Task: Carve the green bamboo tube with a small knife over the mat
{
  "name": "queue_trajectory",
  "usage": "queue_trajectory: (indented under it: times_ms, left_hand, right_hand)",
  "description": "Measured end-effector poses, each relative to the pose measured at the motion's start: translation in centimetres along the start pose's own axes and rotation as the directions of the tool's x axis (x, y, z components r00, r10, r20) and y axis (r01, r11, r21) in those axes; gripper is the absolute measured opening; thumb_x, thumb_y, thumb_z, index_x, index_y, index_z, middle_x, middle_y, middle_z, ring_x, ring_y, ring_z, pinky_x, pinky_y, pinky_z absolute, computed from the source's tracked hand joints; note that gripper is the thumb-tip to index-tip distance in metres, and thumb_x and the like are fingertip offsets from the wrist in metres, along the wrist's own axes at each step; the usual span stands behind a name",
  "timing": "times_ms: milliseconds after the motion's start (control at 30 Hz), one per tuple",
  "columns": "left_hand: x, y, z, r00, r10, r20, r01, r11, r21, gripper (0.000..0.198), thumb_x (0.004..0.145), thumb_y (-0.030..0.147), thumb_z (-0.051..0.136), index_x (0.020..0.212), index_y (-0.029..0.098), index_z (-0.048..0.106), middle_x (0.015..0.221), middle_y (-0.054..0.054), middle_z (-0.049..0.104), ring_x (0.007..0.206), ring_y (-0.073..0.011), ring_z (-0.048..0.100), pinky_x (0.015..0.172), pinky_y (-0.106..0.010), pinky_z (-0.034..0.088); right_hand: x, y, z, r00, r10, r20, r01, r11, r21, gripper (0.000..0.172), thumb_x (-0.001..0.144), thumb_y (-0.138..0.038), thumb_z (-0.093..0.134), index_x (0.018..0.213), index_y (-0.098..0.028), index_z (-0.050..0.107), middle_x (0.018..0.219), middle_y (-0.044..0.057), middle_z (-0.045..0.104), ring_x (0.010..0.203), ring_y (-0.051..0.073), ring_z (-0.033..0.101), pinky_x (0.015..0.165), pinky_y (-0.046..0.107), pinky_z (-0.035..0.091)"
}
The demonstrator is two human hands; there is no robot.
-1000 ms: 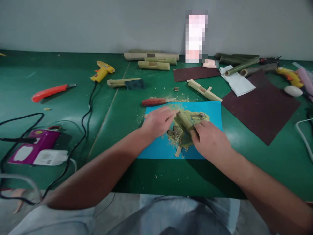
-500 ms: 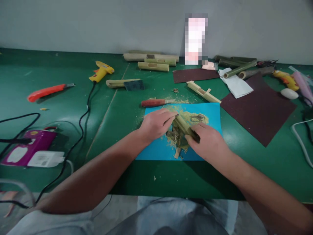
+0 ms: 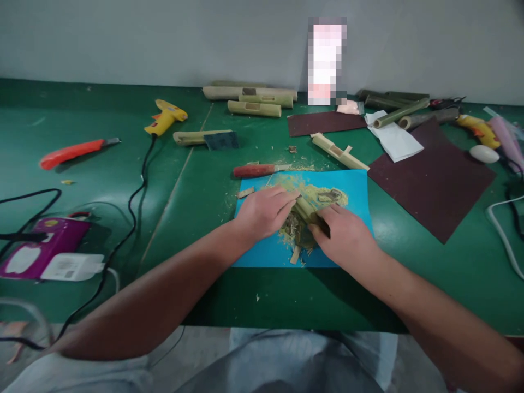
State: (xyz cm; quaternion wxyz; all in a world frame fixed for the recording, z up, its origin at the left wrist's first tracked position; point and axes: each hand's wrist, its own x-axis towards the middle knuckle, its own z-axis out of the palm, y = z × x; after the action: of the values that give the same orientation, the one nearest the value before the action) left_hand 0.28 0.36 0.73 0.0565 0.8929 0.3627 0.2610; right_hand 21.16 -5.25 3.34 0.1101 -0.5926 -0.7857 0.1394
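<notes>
My right hand (image 3: pixel 341 229) is wrapped round the near end of a short bamboo tube (image 3: pixel 306 209), which slants over a blue sheet (image 3: pixel 257 254). At the tube's far end my left hand (image 3: pixel 268 208) has its fingers pressed together. A small dark edge shows at its fingertips; what it is stays hidden. Shavings and dust (image 3: pixel 291 232) lie beneath and around the tube. On the sheet's far side is a dark offcut (image 3: pixel 331 195) amid pale dust. A red-handled knife (image 3: pixel 256 170) lies just beyond my left hand, near a small wood chip (image 3: pixel 245 192).
Several cut bamboo tubes (image 3: pixel 254 109) lie towards the wall, another (image 3: pixel 338 152) nearer. Left are a yellow glue gun (image 3: pixel 166 117) with its cord, a red utility knife (image 3: pixel 73 154) and a purple power box (image 3: pixel 45 240). Brown sheets (image 3: pixel 436 180) and white paper (image 3: pixel 395 139) lie right.
The bamboo tube has turned a little in my right hand. My left hand has shifted slightly along its far end. A chip by the sheet's left edge now shows, formerly hidden.
</notes>
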Motion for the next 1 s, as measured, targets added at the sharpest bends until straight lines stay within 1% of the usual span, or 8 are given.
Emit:
queue_trajectory:
  times_ms: [100, 233, 367, 533, 600, 700, 867, 1000]
  left_hand:
    - [0.0, 0.5, 0.2, 0.997, 0.039, 0.069, -0.037, 0.999, -0.017, 0.033, 0.104, 0.031, 0.042, 0.116, 0.019, 0.070, 0.093, -0.006, 0.073, 0.084, -0.0175, 0.070, 0.068, -0.026, 0.054]
    - [-0.1, 0.4, 0.1, 1.000, -0.016, 0.012, 0.015, 0.999, 0.049, 0.034, 0.104, 0.030, 0.042, 0.116, 0.016, 0.071, 0.092, -0.009, 0.073, 0.085, -0.0194, 0.069, 0.069, -0.028, 0.055]
    - [-0.3, 0.2, 0.1, 0.997, 0.019, 0.075, -0.021, 0.999, 0.032, 0.034, 0.104, 0.029, 0.043, 0.121, 0.014, 0.068, 0.091, -0.008, 0.072, 0.083, -0.0192, 0.069, 0.069, -0.029, 0.055]
    - [-0.2, -0.6, 0.3, 0.998, -0.031, -0.052, 0.034, 0.997, 0.070, 0.031, 0.103, 0.028, 0.045, 0.115, 0.014, 0.070, 0.099, -0.010, 0.074, 0.090, -0.0206, 0.070, 0.074, -0.030, 0.055]
    - [-0.3, -0.9, 0.3, 0.999, -0.025, -0.046, 0.029, 0.995, 0.093, 0.032, 0.103, 0.028, 0.045, 0.118, 0.014, 0.070, 0.097, -0.009, 0.074, 0.089, -0.0208, 0.070, 0.072, -0.030, 0.054]
    - [-0.5, -1.1, 0.1, 0.999, -0.014, -0.030, 0.016, 0.998, 0.056, 0.033, 0.103, 0.027, 0.044, 0.121, 0.015, 0.069, 0.099, -0.009, 0.074, 0.091, -0.0203, 0.070, 0.073, -0.029, 0.055]
    - [-0.1, -1.1, -0.5, 0.995, -0.055, -0.086, 0.054, 0.998, -0.012, 0.032, 0.102, 0.026, 0.046, 0.119, 0.016, 0.070, 0.106, -0.010, 0.075, 0.095, -0.0209, 0.071, 0.083, -0.033, 0.058]
    - [0.2, -1.0, -0.6, 0.991, -0.075, -0.111, 0.071, 0.997, -0.043, 0.031, 0.102, 0.026, 0.045, 0.117, 0.018, 0.071, 0.104, -0.009, 0.075, 0.095, -0.0206, 0.071, 0.085, -0.033, 0.058]
  right_hand:
    - [0.1, 0.1, 0.1, 1.000, -0.006, 0.007, 0.006, 1.000, 0.000, 0.015, 0.094, -0.028, 0.051, 0.085, -0.020, 0.060, 0.092, 0.008, 0.067, 0.086, 0.021, 0.059, 0.068, 0.032, 0.039]
    - [0.0, 0.1, 0.2, 1.000, -0.018, -0.018, 0.018, 1.000, -0.002, 0.015, 0.094, -0.028, 0.052, 0.087, -0.020, 0.061, 0.094, 0.009, 0.067, 0.090, 0.022, 0.059, 0.071, 0.033, 0.040]
    - [0.1, 0.1, 0.3, 1.000, -0.031, -0.005, 0.031, 1.000, -0.005, 0.014, 0.094, -0.027, 0.052, 0.086, -0.019, 0.060, 0.093, 0.008, 0.066, 0.088, 0.022, 0.059, 0.070, 0.034, 0.040]
    - [0.0, 0.1, 0.2, 1.000, -0.014, -0.007, 0.014, 1.000, -0.013, 0.015, 0.094, -0.028, 0.052, 0.087, -0.019, 0.062, 0.093, 0.009, 0.067, 0.088, 0.022, 0.060, 0.070, 0.033, 0.041]
    - [-0.1, 0.0, 0.1, 1.000, -0.011, -0.004, 0.011, 1.000, -0.022, 0.014, 0.093, -0.027, 0.053, 0.088, -0.019, 0.063, 0.093, 0.009, 0.068, 0.087, 0.022, 0.060, 0.069, 0.033, 0.041]
    - [-0.2, -0.1, 0.1, 1.000, -0.015, -0.010, 0.014, 0.999, -0.043, 0.015, 0.093, -0.027, 0.052, 0.088, -0.019, 0.063, 0.092, 0.009, 0.068, 0.086, 0.023, 0.061, 0.068, 0.033, 0.041]
    - [-0.1, 0.2, 0.1, 0.997, -0.015, -0.076, 0.012, 0.999, -0.046, 0.017, 0.093, -0.027, 0.049, 0.091, -0.018, 0.064, 0.094, 0.010, 0.068, 0.083, 0.022, 0.061, 0.065, 0.032, 0.040]
    - [-0.1, 0.4, -0.1, 0.994, -0.022, -0.105, 0.016, 0.998, -0.060, 0.021, 0.093, -0.027, 0.048, 0.100, -0.017, 0.065, 0.102, 0.012, 0.068, 0.084, 0.022, 0.062, 0.065, 0.033, 0.041]
